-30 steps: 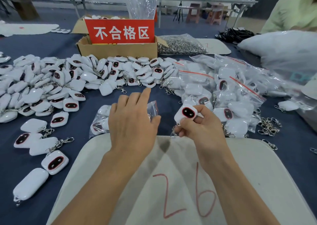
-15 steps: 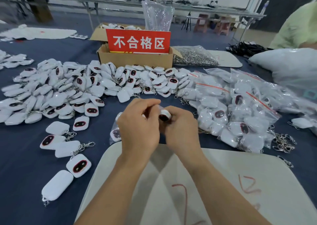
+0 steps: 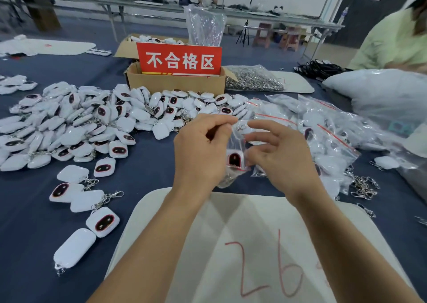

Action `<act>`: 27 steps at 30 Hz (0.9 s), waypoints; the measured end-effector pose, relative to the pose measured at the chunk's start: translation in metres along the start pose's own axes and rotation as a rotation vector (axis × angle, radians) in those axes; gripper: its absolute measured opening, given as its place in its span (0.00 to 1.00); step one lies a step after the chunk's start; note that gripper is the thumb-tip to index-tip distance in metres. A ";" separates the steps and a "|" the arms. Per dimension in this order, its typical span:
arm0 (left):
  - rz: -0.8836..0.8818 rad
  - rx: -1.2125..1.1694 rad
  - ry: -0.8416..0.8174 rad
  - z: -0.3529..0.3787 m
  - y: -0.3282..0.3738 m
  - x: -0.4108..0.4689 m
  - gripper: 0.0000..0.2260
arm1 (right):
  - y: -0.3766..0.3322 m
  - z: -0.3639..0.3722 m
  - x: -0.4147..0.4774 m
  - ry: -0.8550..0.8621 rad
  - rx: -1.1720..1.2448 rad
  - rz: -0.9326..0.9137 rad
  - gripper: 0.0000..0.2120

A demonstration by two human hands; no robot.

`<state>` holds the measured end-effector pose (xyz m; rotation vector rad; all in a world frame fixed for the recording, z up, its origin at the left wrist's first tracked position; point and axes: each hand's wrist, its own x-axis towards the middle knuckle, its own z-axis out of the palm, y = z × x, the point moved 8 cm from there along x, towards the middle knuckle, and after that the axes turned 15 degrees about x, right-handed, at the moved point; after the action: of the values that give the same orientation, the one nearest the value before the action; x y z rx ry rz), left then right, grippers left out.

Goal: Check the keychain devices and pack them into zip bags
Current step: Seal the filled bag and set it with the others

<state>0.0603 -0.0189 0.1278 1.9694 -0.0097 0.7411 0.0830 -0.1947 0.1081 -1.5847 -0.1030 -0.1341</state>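
Left hand point(image 3: 198, 155): bare, its back toward the camera, knuckles and finger creases plain to see.
Right hand point(image 3: 284, 161): bare, its back and thumb side in view, with slim fingers.
Left forearm point(image 3: 161, 245): uncovered from the wrist down to the bottom edge of the view, widening toward the camera.
Right forearm point(image 3: 342, 245): uncovered likewise along all of its visible length, wrist to bottom edge.

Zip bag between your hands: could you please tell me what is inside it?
One keychain device shows through the zip bag, dark face outward, its metal clasp higher up. The left hand and right hand cover the bag's sides, so anything more inside is hidden.
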 end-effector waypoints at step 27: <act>-0.136 0.038 -0.175 0.001 -0.007 -0.004 0.23 | -0.009 -0.029 0.011 -0.249 0.201 0.142 0.09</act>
<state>0.0597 -0.0171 0.1200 2.0431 0.0334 0.4827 0.0916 -0.2239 0.1186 -1.3971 -0.1919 0.1802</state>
